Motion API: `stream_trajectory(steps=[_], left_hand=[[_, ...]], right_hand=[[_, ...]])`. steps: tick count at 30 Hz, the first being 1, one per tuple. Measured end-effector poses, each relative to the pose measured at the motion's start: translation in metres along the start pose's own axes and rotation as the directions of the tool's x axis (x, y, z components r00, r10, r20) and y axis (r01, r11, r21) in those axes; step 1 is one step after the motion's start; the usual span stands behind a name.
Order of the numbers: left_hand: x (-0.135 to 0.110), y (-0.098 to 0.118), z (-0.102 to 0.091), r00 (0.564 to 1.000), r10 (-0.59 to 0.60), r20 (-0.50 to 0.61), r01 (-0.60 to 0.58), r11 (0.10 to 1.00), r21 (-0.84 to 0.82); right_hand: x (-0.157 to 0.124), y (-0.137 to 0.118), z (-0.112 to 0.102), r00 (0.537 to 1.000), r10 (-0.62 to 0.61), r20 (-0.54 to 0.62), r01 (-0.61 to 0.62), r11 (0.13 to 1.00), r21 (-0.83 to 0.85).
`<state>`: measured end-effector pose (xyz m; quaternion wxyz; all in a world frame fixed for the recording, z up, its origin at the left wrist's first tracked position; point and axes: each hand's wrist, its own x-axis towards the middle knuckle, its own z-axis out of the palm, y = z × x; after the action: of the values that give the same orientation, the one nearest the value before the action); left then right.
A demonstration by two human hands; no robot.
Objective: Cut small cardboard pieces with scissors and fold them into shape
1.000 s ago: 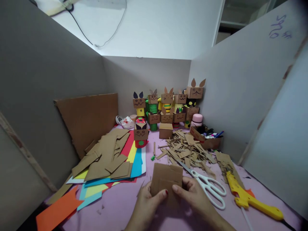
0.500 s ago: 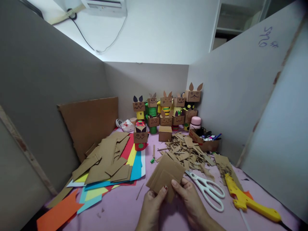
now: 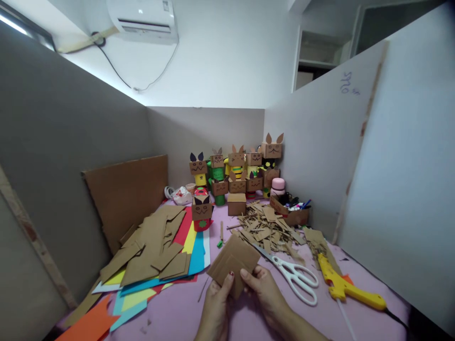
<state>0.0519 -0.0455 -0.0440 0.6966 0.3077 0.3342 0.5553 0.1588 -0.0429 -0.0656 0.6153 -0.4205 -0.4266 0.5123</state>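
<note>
Several flat cardboard pieces (image 3: 236, 258), stacked and slightly fanned, are held above the front of the table. My left hand (image 3: 217, 303) grips their lower left side, its thumb pressed on the top face. My right hand (image 3: 265, 293) closes on the lower right side in the same way, thumb on top. Fingers behind the pieces are partly hidden. White-handled scissors (image 3: 293, 274) lie just right of my right hand, blades pointing up and left. Beyond the stack is a heap of cardboard scraps (image 3: 266, 227).
Cardboard sheets (image 3: 152, 241) lie over coloured paper (image 3: 199, 251) on the left. A yellow glue gun (image 3: 350, 289) rests at right. Cardboard animal figures (image 3: 236, 161) stand at the back, near a plain cardboard box (image 3: 236, 204) and a box of pens (image 3: 296, 217). Grey partitions (image 3: 305, 147) enclose the table.
The view has tilted up and shifted right, so the table things appear further left. Both hands keep hold of the cardboard pieces, which look almost the same.
</note>
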Motion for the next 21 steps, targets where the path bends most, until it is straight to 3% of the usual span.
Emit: stream_trajectory(steps=[3,6,12,16,21], left_hand=[[-0.001,0.005,-0.002,0.999,0.047,0.018,-0.048,0.999,0.004],[0.001,0.011,-0.008,0.998,0.068,-0.017,-0.068,0.998,0.001],[0.008,0.019,-0.024,0.987,0.113,-0.111,-0.115,0.993,-0.013],[0.010,0.023,-0.028,0.992,0.108,-0.070,-0.111,0.993,-0.039],[0.009,0.026,-0.029,0.993,0.080,-0.091,-0.087,0.994,-0.073]], right_hand=[[-0.001,-0.010,-0.001,0.997,-0.073,0.022,0.076,0.983,-0.166],[-0.001,-0.027,-0.020,0.985,-0.175,0.006,0.163,0.899,-0.407],[-0.011,-0.052,-0.090,0.957,-0.279,-0.077,0.081,0.515,-0.854],[-0.018,-0.046,-0.112,0.977,-0.207,-0.044,0.017,0.287,-0.958],[-0.013,-0.036,-0.118,0.987,-0.160,0.025,0.048,0.142,-0.989]])
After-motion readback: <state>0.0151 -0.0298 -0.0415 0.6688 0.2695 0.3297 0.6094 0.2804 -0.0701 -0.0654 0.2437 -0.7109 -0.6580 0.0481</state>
